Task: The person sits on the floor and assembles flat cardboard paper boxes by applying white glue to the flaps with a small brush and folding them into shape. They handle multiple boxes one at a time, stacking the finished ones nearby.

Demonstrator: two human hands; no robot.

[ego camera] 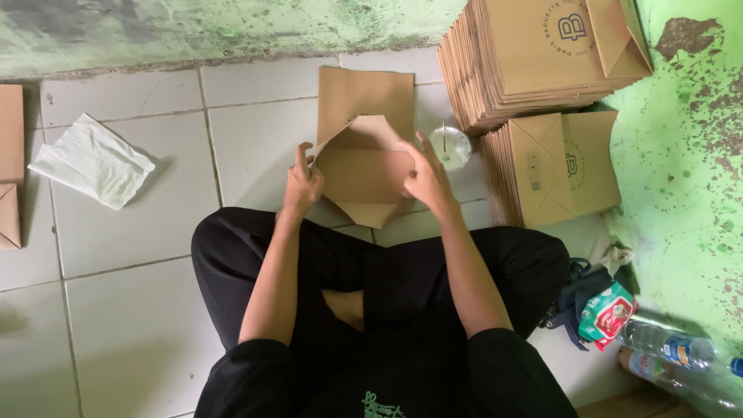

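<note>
Left grip: the left hand (302, 182) pinches the left edge of the paper bag (364, 155), fingers curled over the edge, thumb toward the person.
Right grip: the right hand (426, 179) presses on the bag's right side with fingers stretched flat and spread — nothing is pinched there, as far as the view shows.
Bag position: the brown bag lies on the tiled floor (147, 232) just ahead of the person's crossed legs (387, 279), between both hands.
Long axis: it runs away from the person, from the knees toward the wall (193, 31); the folded bottom is the near end.
Pointing: the bottom flaps are opened into a diamond shape, one tip toward the knees, the other toward the flat far end.
Just beside: a clear plastic cup (450, 145) stands near the right fingertips.
Further right: two stacks of flat brown bags (542, 62) — the far one tall, the near one lower, both against the green wall.
Left: a crumpled white cloth (91, 161) lies well apart on the tiles.
Lower right: a green and red packet (607, 313) and plastic bottles (673, 360).
</note>
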